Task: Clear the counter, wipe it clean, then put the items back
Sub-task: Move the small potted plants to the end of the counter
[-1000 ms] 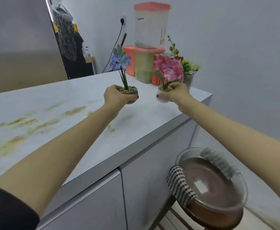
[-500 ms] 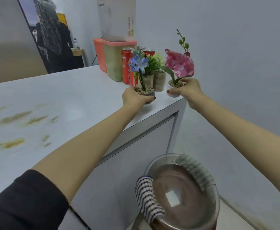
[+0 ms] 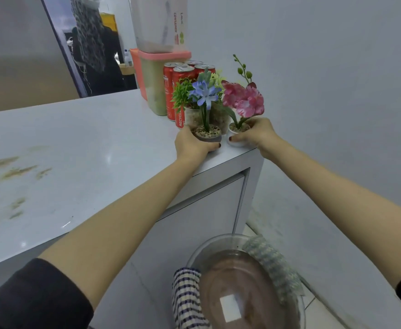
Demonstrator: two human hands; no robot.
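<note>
Head: left hand (image 3: 192, 146) half-hides grey pot (image 3: 210, 138); right hand (image 3: 257, 134), white pot (image 3: 237, 143).

From mid-air down onto white worktop (image 3: 99, 143) corner: grey pot of blue flowers (image 3: 208, 137), white pot of pink orchid (image 3: 235, 141).

At your upper left, a dark patterned garment (image 3: 89, 32) hangs in a doorway (image 3: 64, 55), with small bottles (image 3: 127, 57) on a wooden shelf (image 3: 126, 69) beyond. On your right, a grey wall (image 3: 325, 91) meets pale floor tiles (image 3: 314, 305).
</note>
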